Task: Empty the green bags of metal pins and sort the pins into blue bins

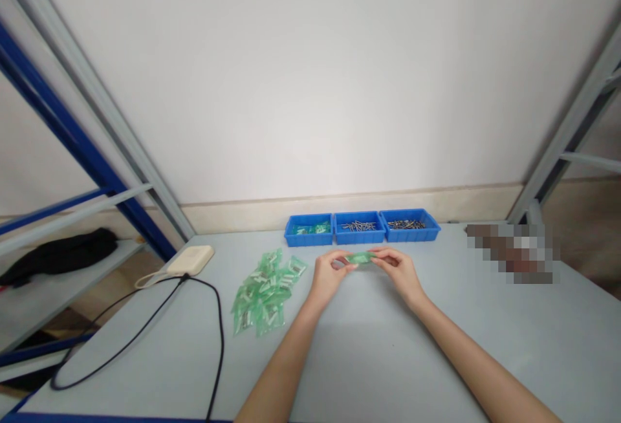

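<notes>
Between my left hand [330, 275] and my right hand [398, 273] I hold a small green plastic bag [361, 258], pinched at its two ends just above the pale grey table [388, 371]. Something small seems sealed inside, too small to make out. To the left of my left hand lies a loose pile of similar green bags [266, 295], with small white-and-metal parts showing through them. Neither hand touches the pile.
Along the back edge stand several blue plastic trays: one with green bags [308, 231], two with metal screws [359, 227] [410, 225]. A beige device [191, 259] trails a black cable [145, 336] at left. A pixelated patch [512, 253] covers something at right.
</notes>
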`<action>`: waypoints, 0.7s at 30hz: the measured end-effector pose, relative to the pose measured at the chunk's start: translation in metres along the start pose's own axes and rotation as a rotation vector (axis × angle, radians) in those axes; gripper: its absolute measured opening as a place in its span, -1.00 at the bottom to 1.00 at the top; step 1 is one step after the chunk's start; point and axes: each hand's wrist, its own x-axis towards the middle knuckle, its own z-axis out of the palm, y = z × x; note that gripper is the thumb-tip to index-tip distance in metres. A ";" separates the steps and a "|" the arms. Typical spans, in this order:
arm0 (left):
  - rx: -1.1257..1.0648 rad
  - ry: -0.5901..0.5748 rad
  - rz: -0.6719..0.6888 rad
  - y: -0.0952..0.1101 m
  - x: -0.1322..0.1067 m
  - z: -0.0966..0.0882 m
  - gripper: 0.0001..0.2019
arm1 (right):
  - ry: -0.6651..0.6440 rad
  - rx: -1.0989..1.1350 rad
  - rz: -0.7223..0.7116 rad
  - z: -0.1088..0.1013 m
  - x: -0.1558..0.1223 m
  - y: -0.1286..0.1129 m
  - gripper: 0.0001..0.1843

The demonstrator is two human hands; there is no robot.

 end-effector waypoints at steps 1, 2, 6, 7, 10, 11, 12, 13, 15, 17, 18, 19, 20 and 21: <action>0.054 0.012 0.064 0.000 -0.001 -0.001 -0.88 | -0.019 -0.004 -0.025 0.000 0.000 -0.002 -0.80; 0.114 0.023 0.147 0.000 -0.003 -0.002 -0.89 | -0.036 -0.024 -0.055 0.000 -0.001 -0.003 -0.82; 0.385 0.065 0.554 0.000 -0.013 -0.010 -0.74 | -0.051 -0.212 -0.182 0.001 -0.003 -0.010 -0.81; 0.438 0.075 0.625 0.000 -0.015 -0.012 -0.73 | -0.050 -0.244 -0.197 0.001 -0.004 -0.012 -0.80; 0.511 0.097 0.677 0.004 -0.018 -0.014 -0.73 | -0.044 -0.246 -0.170 0.001 -0.004 -0.017 -0.80; 0.505 0.102 0.643 0.005 -0.018 -0.012 -0.74 | -0.040 -0.233 -0.132 0.001 -0.005 -0.018 -0.79; 0.487 0.113 0.585 0.007 -0.017 -0.010 -0.76 | -0.040 -0.217 -0.078 0.002 -0.005 -0.018 -0.75; 0.453 0.129 0.506 0.008 -0.016 -0.008 -0.76 | -0.046 -0.196 -0.013 0.002 -0.005 -0.017 -0.69; 0.333 0.141 0.307 0.011 -0.013 -0.003 -0.69 | -0.076 -0.140 0.131 0.004 -0.005 -0.015 -0.57; 0.181 0.096 0.125 0.012 -0.010 0.000 -0.62 | -0.104 -0.079 0.242 0.005 -0.005 -0.012 -0.47; 0.112 0.060 0.061 0.012 -0.009 0.001 -0.61 | -0.104 -0.054 0.277 0.005 -0.005 -0.010 -0.44; 0.056 0.026 0.019 0.012 -0.008 0.001 -0.62 | -0.093 -0.033 0.298 0.005 -0.005 -0.009 -0.43; 0.020 0.004 -0.005 0.012 -0.007 0.001 -0.63 | -0.073 -0.015 0.308 0.005 -0.004 -0.008 -0.42; 0.004 -0.007 -0.017 0.012 -0.007 0.000 -0.65 | -0.049 0.001 0.309 0.004 -0.004 -0.008 -0.42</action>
